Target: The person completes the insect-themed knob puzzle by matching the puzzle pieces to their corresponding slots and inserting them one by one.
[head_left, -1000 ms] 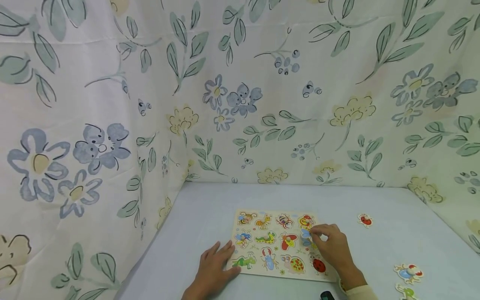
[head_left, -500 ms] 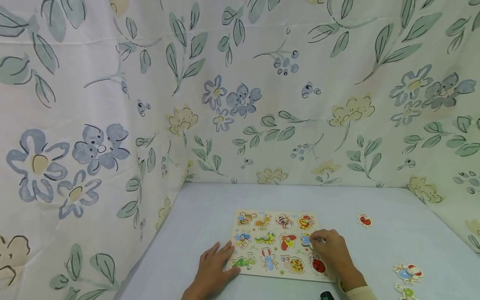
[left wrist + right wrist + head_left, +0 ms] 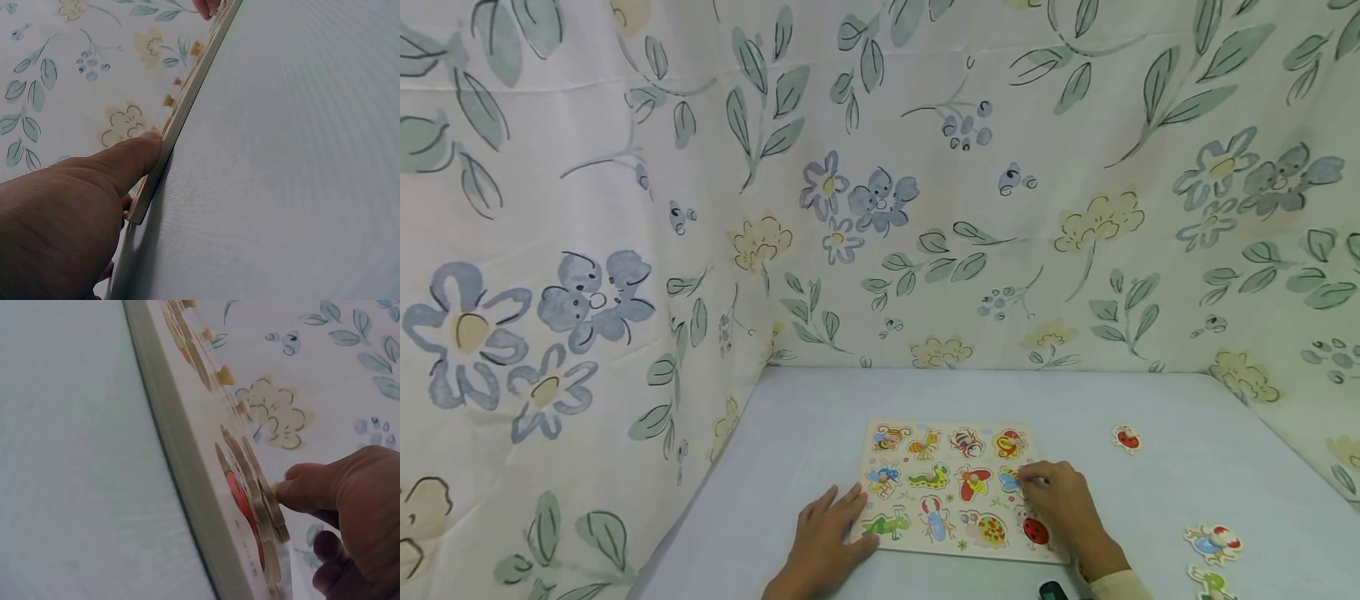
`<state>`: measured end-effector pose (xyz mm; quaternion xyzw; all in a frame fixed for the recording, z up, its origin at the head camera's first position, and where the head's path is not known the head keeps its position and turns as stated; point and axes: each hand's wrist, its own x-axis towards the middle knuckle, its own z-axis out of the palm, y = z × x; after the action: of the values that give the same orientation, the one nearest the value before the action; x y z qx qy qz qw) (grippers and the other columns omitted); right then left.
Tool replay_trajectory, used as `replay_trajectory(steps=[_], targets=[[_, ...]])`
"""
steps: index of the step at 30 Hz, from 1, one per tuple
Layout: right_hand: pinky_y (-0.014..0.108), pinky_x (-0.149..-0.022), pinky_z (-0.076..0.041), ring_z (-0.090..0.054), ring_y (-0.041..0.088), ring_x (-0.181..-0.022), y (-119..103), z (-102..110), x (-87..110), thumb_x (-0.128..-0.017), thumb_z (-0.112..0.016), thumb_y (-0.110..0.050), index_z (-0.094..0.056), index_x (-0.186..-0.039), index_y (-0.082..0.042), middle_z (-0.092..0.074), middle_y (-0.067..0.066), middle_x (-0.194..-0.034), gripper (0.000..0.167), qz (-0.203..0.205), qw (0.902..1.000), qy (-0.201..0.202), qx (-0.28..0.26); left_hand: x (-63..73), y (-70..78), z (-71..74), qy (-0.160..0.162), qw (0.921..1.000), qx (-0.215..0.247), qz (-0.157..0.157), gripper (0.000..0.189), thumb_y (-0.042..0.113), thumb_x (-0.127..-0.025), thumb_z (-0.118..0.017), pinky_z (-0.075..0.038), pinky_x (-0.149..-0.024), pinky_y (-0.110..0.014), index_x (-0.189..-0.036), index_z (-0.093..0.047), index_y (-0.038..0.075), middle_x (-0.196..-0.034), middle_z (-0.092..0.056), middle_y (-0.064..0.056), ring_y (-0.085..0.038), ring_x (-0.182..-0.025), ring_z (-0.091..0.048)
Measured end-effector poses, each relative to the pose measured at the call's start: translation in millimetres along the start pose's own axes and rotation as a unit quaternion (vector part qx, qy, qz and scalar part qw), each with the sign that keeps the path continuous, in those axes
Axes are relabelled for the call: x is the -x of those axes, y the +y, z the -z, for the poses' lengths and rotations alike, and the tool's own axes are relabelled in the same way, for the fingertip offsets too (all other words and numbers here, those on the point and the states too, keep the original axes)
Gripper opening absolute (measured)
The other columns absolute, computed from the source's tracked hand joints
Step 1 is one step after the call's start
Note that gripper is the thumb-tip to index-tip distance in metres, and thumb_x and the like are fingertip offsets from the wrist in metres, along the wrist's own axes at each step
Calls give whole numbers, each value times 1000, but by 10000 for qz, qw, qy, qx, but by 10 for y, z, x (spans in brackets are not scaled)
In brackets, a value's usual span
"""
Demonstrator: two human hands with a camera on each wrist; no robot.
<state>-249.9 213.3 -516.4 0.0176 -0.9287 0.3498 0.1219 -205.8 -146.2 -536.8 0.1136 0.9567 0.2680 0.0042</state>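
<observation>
White tabletop (image 3: 808,400) bears a board (image 3: 919,543) holding insect pieces (image 3: 928,477), left hand (image 3: 829,532) spread against it, right hand (image 3: 1064,502) pinching 1 blue piece (image 3: 1008,479).

The right hand (image 3: 359,519) pinches a small yellowish knob (image 3: 275,488) on a flat wooden puzzle piece (image 3: 274,511), seen nearly edge-on at the puzzle board (image 3: 192,419). More knobs (image 3: 225,376) stand farther along the board, between pale desk (image 3: 69,456) and floral fabric (image 3: 275,415).

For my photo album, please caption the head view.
Left hand touching the edge of an insect puzzle board, right hand pinching a blue piece.
</observation>
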Motion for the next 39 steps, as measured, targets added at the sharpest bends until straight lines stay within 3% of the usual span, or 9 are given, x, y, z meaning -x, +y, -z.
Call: replay_trajectory(steps=[8,12,16,18,21,27,31,34,39], targets=[[49,-77,-50,-62,34,-100,59,-20,23,-82,-75,-10,-78,-90,-8,-70,14,-103,10,-235,9997,-56,19,-3,0,-26,-43,10000,-13,-22,72,57,-82,-66,-16,-106,-64,-137,-55,13,-147,-44,-2,-39,-138,-25],[35,-63,-46,-59,21,-80,79,-28,12,-82,-75,-11,-78,-91,-7,-71,12,-101,11,-280,9996,-66,-17,-4,-9,-21,3,9999,26,-115,71,57,-82,-66,-16,-106,-64,-137,-55,13,-146,-44,-2,-40,-138,-25],[29,-49,-36,-46,16,-60,62,-24,-22,-84,-72,-12,-78,-94,-6,-71,12,-98,13,-316,9995,-45,-89,-8,-18,-9,108,9997,0,-207,70,57,-83,-65,-16,-105,-63,-137,-55,13,-146,-44,-2,-40,-137,-26],[29,-48,-35,-43,17,-59,44,-17,-38,-85,-71,-13,-77,-97,-7,-69,14,-102,15,-384,9991,-23,-148,-11,-19,-5,143,9996,-20,-227,70,57,-83,-65,-17,-105,-64,-136,-56,13,-146,-44,-2,-40,-137,-27],[32,-56,-39,-47,20,-70,22,-5,-55,-87,-69,-15,-77,-100,-9,-65,17,-110,17,-433,9990,20,-132,-13,-16,0,138,9997,-34,-186,71,58,-82,-66,-18,-104,-64,-137,-56,13,-146,-45,-2,-40,-137,-27],[34,-62,-41,-48,24,-80,-50,52,-61,-88,-71,-19,-75,-104,-10,-60,9,-93,19,-294,9994,161,-122,-13,-18,-14,180,9997,-25,-156,71,57,-82,-66,-18,-105,-63,-137,-55,14,-146,-44,-1,-40,-138,-26],[36,-66,-47,-54,27,-89,-121,119,-34,-87,-73,-20,-75,-105,-10,-66,12,-99,21,13,9987,505,-78,-20,-2,-15,191,9997,17,-123,70,56,-81,-67,-17,-105,-63,-137,-56,14,-146,-44,-1,-40,-138,-26],[35,-61,-47,-54,28,-88,-134,166,-16,-85,-75,-18,-75,-103,-9,-67,13,-99,20,264,9958,859,-150,-22,1,-20,166,9998,24,-119,70,55,-81,-68,-17,-105,-63,-136,-56,13,-146,-45,-2,-40,-138,-26],[41,-49,-47,-48,18,-84,-101,264,13,-85,-75,-22,-74,-100,-11,-68,8,-93,19,509,9873,1481,-263,-33,-19,-39,136,9998,4,-144,71,57,-82,-67,-16,-105,-63,-137,-56,14,-146,-44,-2,-40,-138,-26]])
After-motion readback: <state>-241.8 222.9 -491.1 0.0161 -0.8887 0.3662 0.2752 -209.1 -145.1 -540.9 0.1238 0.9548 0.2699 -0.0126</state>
